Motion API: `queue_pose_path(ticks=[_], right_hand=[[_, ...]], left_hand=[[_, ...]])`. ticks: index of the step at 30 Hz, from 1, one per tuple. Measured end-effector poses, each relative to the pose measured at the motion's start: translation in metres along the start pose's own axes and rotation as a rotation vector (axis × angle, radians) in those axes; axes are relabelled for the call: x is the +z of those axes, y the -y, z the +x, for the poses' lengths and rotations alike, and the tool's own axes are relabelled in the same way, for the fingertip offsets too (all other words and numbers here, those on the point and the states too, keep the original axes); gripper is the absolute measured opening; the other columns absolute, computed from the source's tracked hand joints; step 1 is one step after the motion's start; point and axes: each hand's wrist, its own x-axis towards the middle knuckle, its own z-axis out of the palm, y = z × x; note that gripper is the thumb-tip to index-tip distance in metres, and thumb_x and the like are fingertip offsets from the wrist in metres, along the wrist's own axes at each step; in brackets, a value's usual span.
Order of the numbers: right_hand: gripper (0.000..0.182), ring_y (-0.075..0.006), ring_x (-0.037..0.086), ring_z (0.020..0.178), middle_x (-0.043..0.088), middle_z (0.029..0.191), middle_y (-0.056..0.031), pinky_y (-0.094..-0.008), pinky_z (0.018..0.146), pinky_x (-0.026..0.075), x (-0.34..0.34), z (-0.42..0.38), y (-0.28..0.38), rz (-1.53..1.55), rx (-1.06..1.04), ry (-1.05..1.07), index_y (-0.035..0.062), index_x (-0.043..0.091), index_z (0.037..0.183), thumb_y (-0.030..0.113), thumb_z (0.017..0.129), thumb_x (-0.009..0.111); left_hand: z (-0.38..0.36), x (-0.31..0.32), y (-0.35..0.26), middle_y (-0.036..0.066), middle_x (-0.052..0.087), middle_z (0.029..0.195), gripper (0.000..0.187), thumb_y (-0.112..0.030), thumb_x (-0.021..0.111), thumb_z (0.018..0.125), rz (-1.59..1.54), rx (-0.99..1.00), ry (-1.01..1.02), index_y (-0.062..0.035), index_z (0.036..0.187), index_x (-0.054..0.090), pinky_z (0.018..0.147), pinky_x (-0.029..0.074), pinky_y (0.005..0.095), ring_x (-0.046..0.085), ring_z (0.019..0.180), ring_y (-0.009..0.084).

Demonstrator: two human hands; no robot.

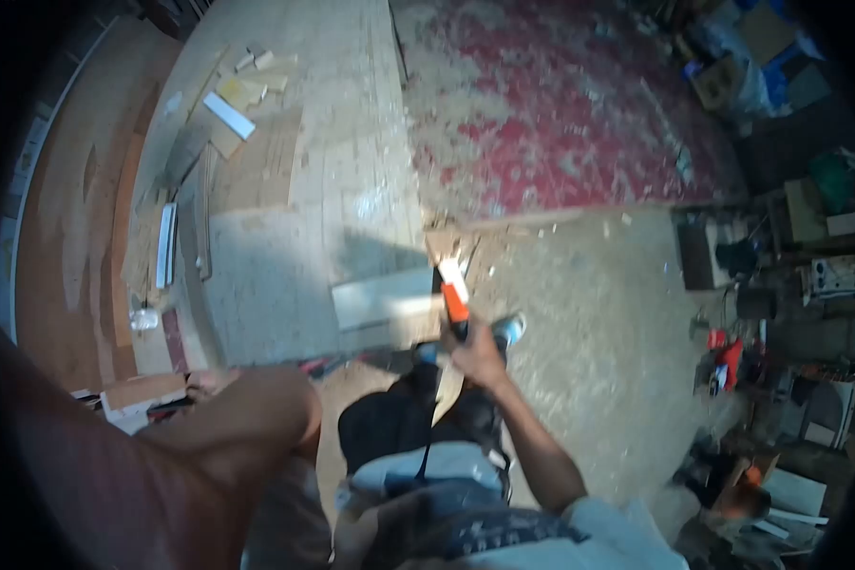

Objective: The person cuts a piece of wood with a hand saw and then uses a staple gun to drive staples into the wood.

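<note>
Head view, looking down along the body to a sawdust-strewn workshop floor point(589, 313).

Right hand point(478, 356): closed around the dark lower end of a long, narrow orange-and-white hand tool point(455, 296). The tool is held out in front of the knees, above the floor; its white end points away, toward the pale rectangular board point(382, 299) lying just beyond it. What kind of tool it is cannot be told; the picture is blurred there.

Left hand: not made out. Only the bare left arm point(228, 427) is seen, bent at lower left, so the state of that grip cannot be told.

Handling, as judged: the tool is carried in one hand with the arm extended, so it is taken to be light and stiff. The casing looks like smooth plastic and may be slippery with dust. The dark end is the natural place to take hold, as is done now.

Surroundings: a worn red patterned carpet point(579, 114) is noted farther off, wood offcuts point(242, 95) upper left, and cluttered tools and boxes point(788, 285) at right.
</note>
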Motion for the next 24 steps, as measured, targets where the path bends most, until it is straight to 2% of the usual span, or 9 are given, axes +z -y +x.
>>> queue_pose_path(ticks=[1, 2, 3, 5, 7, 10, 17, 19, 24], right_hand=[[0.037, -0.0320, 0.066, 0.091, 0.065, 0.090, -0.0255, -0.0381, 0.079, 0.048, 0.003, -0.002, -0.013, -0.014, -0.129, -0.071, -0.0017, 0.056, 0.116, 0.009, 0.081, 0.062], [0.038, -0.0347, 0.066, 0.087, 0.064, 0.086, -0.0263, -0.0386, 0.077, 0.049, 0.001, -0.004, -0.003, -0.037, -0.115, -0.075, -0.0023, 0.055, 0.116, 0.009, 0.080, 0.062], [0.037, -0.0360, 0.066, 0.083, 0.062, 0.082, -0.0268, -0.0390, 0.074, 0.049, -0.002, -0.005, 0.003, -0.037, 0.037, -0.011, -0.0028, 0.055, 0.115, 0.008, 0.080, 0.062], [0.039, -0.0363, 0.067, 0.080, 0.062, 0.079, -0.0261, -0.0386, 0.071, 0.049, 0.000, -0.005, -0.004, -0.058, -0.005, -0.014, -0.0014, 0.054, 0.118, 0.008, 0.081, 0.062], [0.039, -0.0348, 0.067, 0.081, 0.063, 0.079, -0.0251, -0.0389, 0.070, 0.049, -0.001, -0.005, 0.001, -0.016, 0.012, 0.008, -0.0016, 0.053, 0.117, 0.007, 0.081, 0.062], [0.040, -0.0246, 0.067, 0.078, 0.064, 0.078, -0.0222, -0.0363, 0.072, 0.050, 0.001, -0.001, -0.012, -0.081, -0.039, 0.010, -0.0021, 0.053, 0.119, 0.007, 0.081, 0.062], [0.036, -0.0194, 0.062, 0.076, 0.063, 0.083, -0.0225, -0.0351, 0.071, 0.048, 0.007, -0.001, -0.016, 0.041, -0.084, -0.026, -0.0034, 0.055, 0.114, 0.007, 0.080, 0.062], [0.034, -0.0230, 0.065, 0.082, 0.063, 0.084, -0.0244, -0.0363, 0.073, 0.049, -0.006, -0.007, 0.020, -0.044, 0.070, 0.041, -0.0022, 0.056, 0.113, 0.007, 0.081, 0.061], [0.042, -0.0250, 0.062, 0.074, 0.062, 0.080, -0.0209, -0.0366, 0.072, 0.049, 0.006, 0.003, -0.011, -0.022, -0.140, -0.027, 0.0006, 0.053, 0.122, 0.008, 0.081, 0.059]], left_hand=[[-0.004, -0.004, 0.000, 0.034, 0.019, 0.148, 0.064, -0.050, 0.049, 0.090, 0.019, 0.047, -0.020, 0.0116, 0.102, 0.060, 0.109, 0.019, 0.0687, 0.024, 0.135, 0.0504], [-0.018, -0.019, -0.012, 0.034, 0.019, 0.148, 0.064, -0.050, 0.049, 0.090, 0.035, 0.087, -0.026, 0.0116, 0.102, 0.060, 0.109, 0.019, 0.0687, 0.024, 0.135, 0.0503], [-0.004, -0.013, -0.008, 0.034, 0.019, 0.148, 0.064, -0.050, 0.049, 0.090, 0.051, 0.114, -0.026, 0.0116, 0.102, 0.060, 0.109, 0.019, 0.0687, 0.024, 0.135, 0.0503], [0.014, 0.009, 0.001, 0.034, 0.019, 0.148, 0.064, -0.050, 0.049, 0.090, 0.084, 0.139, -0.019, 0.0116, 0.102, 0.060, 0.109, 0.019, 0.0686, 0.024, 0.135, 0.0501], [0.035, 0.029, 0.009, 0.034, 0.020, 0.148, 0.064, -0.050, 0.049, 0.090, 0.125, 0.164, -0.022, 0.0116, 0.101, 0.060, 0.109, 0.019, 0.0686, 0.024, 0.135, 0.0500], [0.026, 0.023, 0.007, 0.034, 0.020, 0.148, 0.064, -0.050, 0.049, 0.090, 0.078, 0.240, -0.024, 0.0116, 0.101, 0.060, 0.109, 0.019, 0.0685, 0.025, 0.135, 0.0498], [0.038, 0.035, 0.026, 0.034, 0.020, 0.147, 0.064, -0.050, 0.048, 0.090, -0.057, 0.223, -0.043, 0.0115, 0.101, 0.060, 0.109, 0.019, 0.0682, 0.025, 0.135, 0.0494], [0.042, 0.040, 0.036, 0.034, 0.021, 0.147, 0.064, -0.050, 0.048, 0.090, -0.156, 0.211, -0.031, 0.0115, 0.101, 0.060, 0.109, 0.019, 0.0682, 0.025, 0.135, 0.0493], [0.048, 0.032, 0.034, 0.034, 0.021, 0.147, 0.064, -0.050, 0.048, 0.090, -0.087, 0.271, -0.039, 0.0114, 0.101, 0.060, 0.109, 0.019, 0.0680, 0.026, 0.135, 0.0490]])
